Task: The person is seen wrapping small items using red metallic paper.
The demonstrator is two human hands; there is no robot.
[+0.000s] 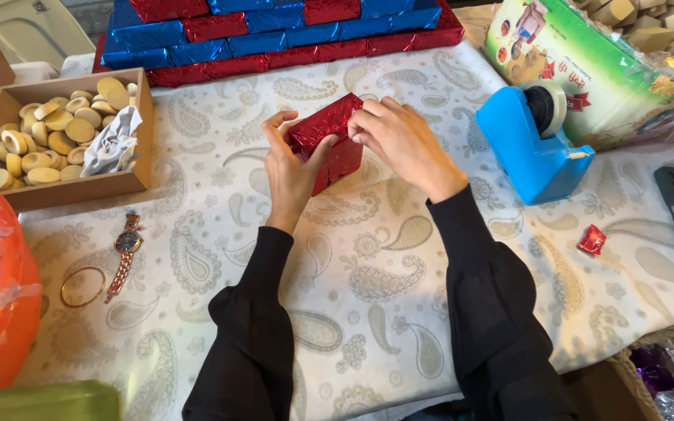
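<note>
Red foil-wrapped box (329,144) (shiny) held between both hands (345,152).

One view only, from a camera worn on the person's head, tilted steeply down and forward over the worktop (399,257). It sits close: both sleeved forearms run up from the bottom edge to the hands, left hand (290,175) and right hand (403,140), which meet just above the frame's centre. Beyond the hands the view reaches the worktop's far side; the near edge shows below the elbows.
</note>
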